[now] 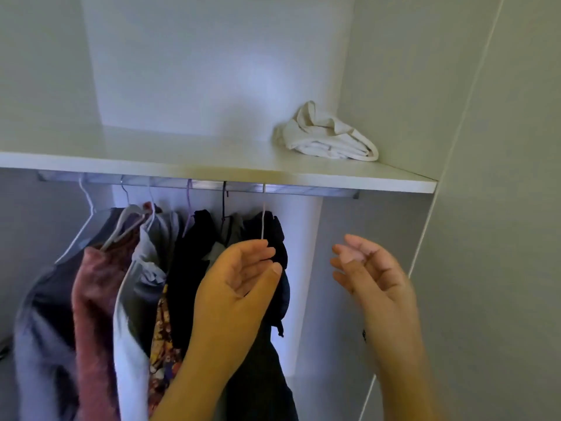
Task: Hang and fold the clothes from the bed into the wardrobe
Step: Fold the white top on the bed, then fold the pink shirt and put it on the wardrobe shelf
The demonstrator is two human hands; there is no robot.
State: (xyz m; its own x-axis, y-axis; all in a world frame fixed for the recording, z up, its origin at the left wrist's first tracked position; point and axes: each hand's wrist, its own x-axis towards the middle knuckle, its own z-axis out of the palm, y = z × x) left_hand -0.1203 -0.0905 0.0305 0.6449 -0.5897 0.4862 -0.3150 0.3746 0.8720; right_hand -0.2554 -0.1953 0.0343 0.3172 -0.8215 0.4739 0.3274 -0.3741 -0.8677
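Note:
Several garments hang on hangers from the wardrobe rail [306,189] under the shelf. The rightmost is a dark garment [273,232] on a white wire hanger [263,214]. My left hand [239,278] is raised in front of that garment, palm up, fingers loosely curled just below the hanger's neck; it holds nothing that I can see. My right hand [370,268] hovers to the right of the clothes, fingers relaxed and empty. Further left hang a floral piece [164,338], a white and grey top [136,299], a maroon top [97,299] and a grey-blue garment [42,329].
A white shelf [212,165] runs above the rail, with a crumpled cream cloth [328,138] at its right end. The wardrobe's right side wall [455,268] stands close to my right hand. A gap lies between the dark garment and that wall.

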